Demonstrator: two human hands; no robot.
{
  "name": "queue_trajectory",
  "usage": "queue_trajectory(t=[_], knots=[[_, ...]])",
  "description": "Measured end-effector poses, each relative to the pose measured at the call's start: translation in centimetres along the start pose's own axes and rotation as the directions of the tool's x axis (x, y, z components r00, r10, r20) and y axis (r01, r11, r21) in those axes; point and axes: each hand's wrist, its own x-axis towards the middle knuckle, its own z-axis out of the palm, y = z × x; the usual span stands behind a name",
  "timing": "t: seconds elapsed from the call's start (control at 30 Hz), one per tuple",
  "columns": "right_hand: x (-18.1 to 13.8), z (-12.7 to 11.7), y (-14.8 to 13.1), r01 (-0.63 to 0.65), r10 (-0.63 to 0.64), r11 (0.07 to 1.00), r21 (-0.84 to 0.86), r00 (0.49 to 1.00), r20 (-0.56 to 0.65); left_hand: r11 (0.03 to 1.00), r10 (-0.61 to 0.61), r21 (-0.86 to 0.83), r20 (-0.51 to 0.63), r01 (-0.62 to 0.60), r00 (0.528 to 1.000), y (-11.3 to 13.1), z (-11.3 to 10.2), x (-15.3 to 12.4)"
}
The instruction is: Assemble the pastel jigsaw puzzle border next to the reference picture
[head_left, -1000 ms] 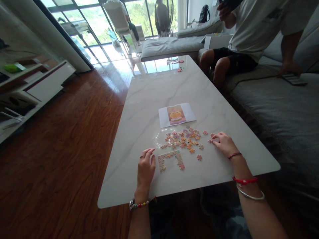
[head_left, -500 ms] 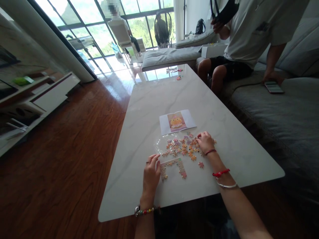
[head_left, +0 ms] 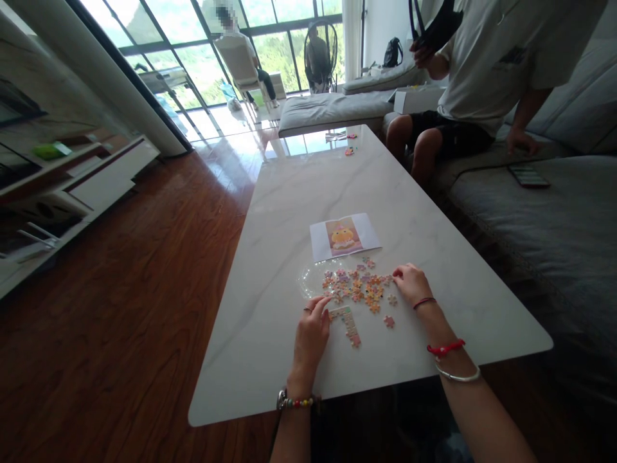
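Observation:
My right hand (head_left: 412, 285) is at the right edge of a loose heap of jigsaw pieces (head_left: 357, 289). Its thumb and fingertips are closed on a small puzzle piece (head_left: 388, 280), partly hidden by the fingers. My left hand (head_left: 312, 331) lies over the left side of a partly joined puzzle border (head_left: 350, 325), fingers stretched toward the lower left of the heap. It covers that side of the border; the top and right strips show. A single pink piece (head_left: 389, 321) and a pale piece (head_left: 392, 299) lie apart on the right.
A printed sheet (head_left: 369, 231) with a yellow cartoon picture lies beyond the heap on the marble-look table (head_left: 289, 212). Clear shiny plastic (head_left: 308, 280) is left of the pieces. A person (head_left: 491, 83) sits on the sofa at right, beside a phone (head_left: 528, 175).
My right hand has shifted right, uncovering pieces at the heap's edge. My left hand has moved right, over the border's left side. The seated person's hand has come away from the phone.

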Motion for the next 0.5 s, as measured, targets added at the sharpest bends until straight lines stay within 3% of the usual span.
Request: queue_trajectory(t=[0.13, 0.23, 0.33, 0.5], knots=[[2.2, 0.2, -1.8, 0.102, -0.102, 0.995, -0.007, 0.995, -0.017, 1.0, 0.004, 0.013, -0.035, -0.004, 0.999, -0.1, 0.1, 0.6], [4.4, 0.7, -4.3, 0.208, -0.207, 0.978, -0.02, 0.976, 0.067, 1.0, 0.005, 0.026, -0.075, -0.003, 0.997, -0.2, 0.1, 0.9], [5.9, 1.6, -6.0, 0.236, -0.231, 0.971, -0.031, 0.965, 0.121, 1.0, 0.015, 0.026, -0.099, -0.013, 0.995, -0.4, 0.1, 1.1], [6.1, 1.7, -6.0, 0.252, -0.246, 0.967, -0.029, 0.959, 0.139, 1.0, 0.018, 0.019, -0.097, -0.016, 0.995, -0.7, 0.0, 1.1]])
